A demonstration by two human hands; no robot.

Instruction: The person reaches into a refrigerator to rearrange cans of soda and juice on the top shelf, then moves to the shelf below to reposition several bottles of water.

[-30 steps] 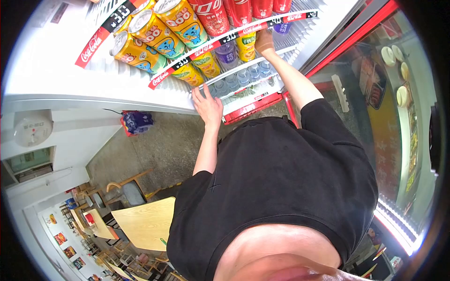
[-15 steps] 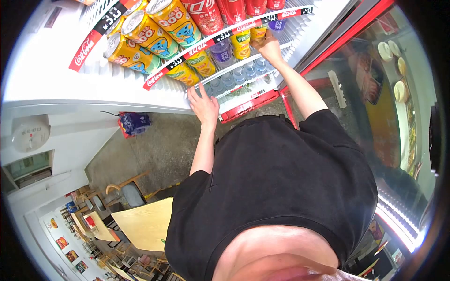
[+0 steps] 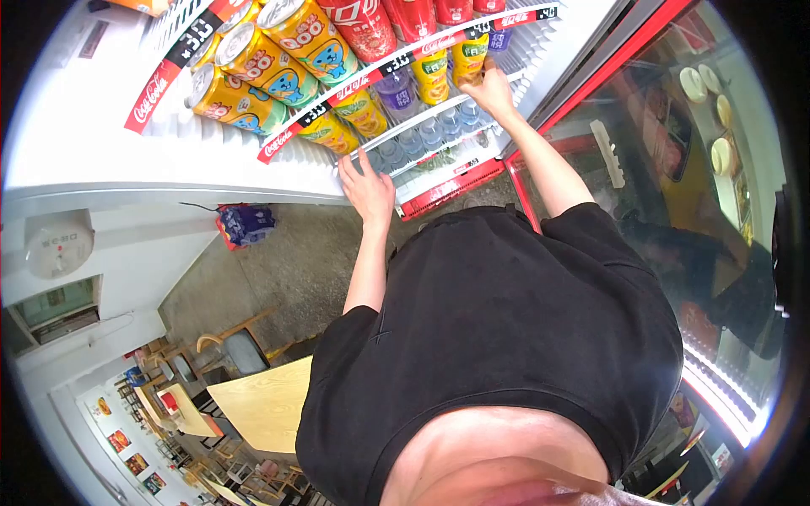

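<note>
My right hand [image 3: 494,91] is closed around the lower part of a yellow-labelled drink bottle [image 3: 469,57] on the fridge's second shelf. Another yellow-labelled bottle [image 3: 431,78] and a purple-labelled bottle [image 3: 397,89] stand to its left. My left hand [image 3: 369,191] rests on the front edge of that shelf with its fingers apart, holding nothing. More yellow bottles [image 3: 327,132] stand just above its fingertips. Below this shelf, clear bottles [image 3: 411,143] stand in a row.
Orange cans [image 3: 270,63] and red cans [image 3: 363,29] fill the upper shelf, behind a price rail [image 3: 439,40]. The glass door [image 3: 658,160] stands open on the right. A blue-wrapped pack [image 3: 245,225] lies on the floor; wooden tables [image 3: 263,405] and chairs are at lower left.
My right hand has moved slightly down and right, and more of the yellow-labelled bottle shows below the price rail. My left hand stays on the shelf edge.
</note>
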